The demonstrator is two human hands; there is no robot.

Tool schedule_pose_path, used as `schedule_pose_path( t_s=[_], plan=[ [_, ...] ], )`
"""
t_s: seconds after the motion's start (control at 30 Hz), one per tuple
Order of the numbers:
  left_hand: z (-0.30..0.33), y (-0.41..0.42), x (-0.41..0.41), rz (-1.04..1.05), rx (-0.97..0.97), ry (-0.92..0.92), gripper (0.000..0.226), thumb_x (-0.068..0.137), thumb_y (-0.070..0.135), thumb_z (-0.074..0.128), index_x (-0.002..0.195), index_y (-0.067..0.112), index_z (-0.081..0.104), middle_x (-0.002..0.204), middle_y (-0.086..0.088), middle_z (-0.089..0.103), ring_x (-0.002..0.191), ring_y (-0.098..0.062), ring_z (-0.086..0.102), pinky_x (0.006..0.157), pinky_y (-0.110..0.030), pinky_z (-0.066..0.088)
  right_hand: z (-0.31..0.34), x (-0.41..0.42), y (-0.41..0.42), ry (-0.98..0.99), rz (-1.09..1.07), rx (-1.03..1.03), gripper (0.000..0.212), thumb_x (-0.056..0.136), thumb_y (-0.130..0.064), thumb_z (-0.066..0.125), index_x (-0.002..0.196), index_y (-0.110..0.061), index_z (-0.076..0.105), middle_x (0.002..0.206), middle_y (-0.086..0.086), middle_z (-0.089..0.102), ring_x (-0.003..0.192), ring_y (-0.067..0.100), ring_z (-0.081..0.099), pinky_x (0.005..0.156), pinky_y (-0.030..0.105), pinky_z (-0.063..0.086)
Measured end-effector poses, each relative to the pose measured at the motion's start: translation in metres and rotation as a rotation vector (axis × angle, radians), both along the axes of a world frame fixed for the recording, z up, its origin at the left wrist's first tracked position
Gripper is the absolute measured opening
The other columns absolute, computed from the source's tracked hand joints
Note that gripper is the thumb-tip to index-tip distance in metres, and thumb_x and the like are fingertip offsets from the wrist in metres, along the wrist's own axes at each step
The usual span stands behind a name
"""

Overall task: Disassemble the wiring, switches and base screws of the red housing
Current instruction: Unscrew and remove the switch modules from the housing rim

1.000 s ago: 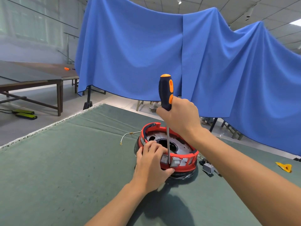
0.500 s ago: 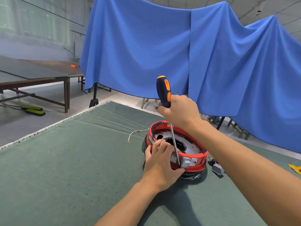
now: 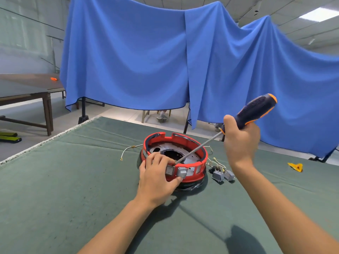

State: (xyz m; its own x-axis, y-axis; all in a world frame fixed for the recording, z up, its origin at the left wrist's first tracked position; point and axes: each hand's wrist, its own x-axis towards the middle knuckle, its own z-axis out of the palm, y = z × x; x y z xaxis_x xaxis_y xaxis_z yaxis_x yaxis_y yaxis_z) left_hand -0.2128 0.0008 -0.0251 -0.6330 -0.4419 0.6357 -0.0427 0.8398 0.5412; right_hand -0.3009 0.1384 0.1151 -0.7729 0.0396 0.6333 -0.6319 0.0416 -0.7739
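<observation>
Red housing (image 3: pixel 200 163) sits mid-worktop, slightly right of centre, on a black base. Your left hand (image 3: pixel 157 177) grips its near rim, fingers curled over the top edge and thumb under the two grey switches (image 3: pixel 177 171) still seated in the near wall. Your right hand (image 3: pixel 240 142) is wrapped round the handle of the screwdriver (image 3: pixel 255 110), shaft angled down-left, tip at the inner side of the rim right behind those switches, beside your left fingers.

Progress, my read: partly done. Two switches (image 3: pixel 222 175) with loose wires (image 3: pixel 213 162) already lie on the worktop (image 3: pixel 55 189) just right of the housing. One white lead (image 3: pixel 126 151) hangs out on the far-left side. Left to do: the two seated switches and any base screws; can't see screws from here, the metal plate inside is too blurred.

Room: housing is well away from the worktop's far-left edge. Open cloth to the left and near side. Right side is cluttered by the freed switches, so drop the next parts left. Yellow piece (image 3: pixel 295 166) far right is well apart. Watch the tip: it's near your left fingers if it slips.
</observation>
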Motion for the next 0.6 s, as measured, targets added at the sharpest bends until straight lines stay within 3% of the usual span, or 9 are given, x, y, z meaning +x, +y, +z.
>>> schedule_pose_path(
  t_s=[0.17,0.33,0.47,0.6],
  plan=[
    [0.0,-0.001,0.001,0.0,-0.018,0.008,0.038,0.071,0.045,0.069,0.103,0.029,0.057,0.111,0.014,0.048,0.122,-0.01,0.033,0.1,-0.044,0.033,-0.037,-0.015,0.035,-0.296,-0.109,-0.415,0.011,0.068,-0.03,0.056,0.066,-0.021,0.05,0.056,-0.007,0.055,0.049,0.014,0.048,0.055,0.032,0.037],
    [0.0,-0.001,0.001,-0.004,-0.027,0.013,0.038,0.07,0.044,0.07,0.102,0.028,0.058,0.109,0.014,0.05,0.118,-0.009,0.035,0.095,-0.044,0.035,-0.07,-0.027,0.053,-0.394,-0.167,-0.508,0.013,0.074,-0.024,0.059,0.066,-0.018,0.052,0.058,-0.004,0.059,0.04,0.003,0.048,0.039,0.018,0.036],
    [0.001,0.0,0.001,0.011,-0.032,-0.001,0.04,0.069,0.049,0.065,0.102,0.027,0.058,0.111,0.012,0.051,0.117,-0.01,0.036,0.094,-0.044,0.038,-0.075,-0.037,0.06,-0.433,-0.189,-0.523,0.012,0.072,-0.028,0.057,0.068,-0.018,0.052,0.059,-0.008,0.06,0.047,0.007,0.052,0.047,0.022,0.038],
    [0.003,0.002,0.001,0.01,-0.012,-0.01,0.041,0.069,0.049,0.064,0.103,0.026,0.059,0.112,0.009,0.053,0.117,-0.013,0.039,0.094,-0.047,0.039,-0.082,-0.041,0.057,-0.443,-0.194,-0.545,0.017,0.082,-0.017,0.058,0.067,-0.017,0.052,0.06,-0.006,0.06,0.041,-0.004,0.053,0.042,0.01,0.037]
  ],
)
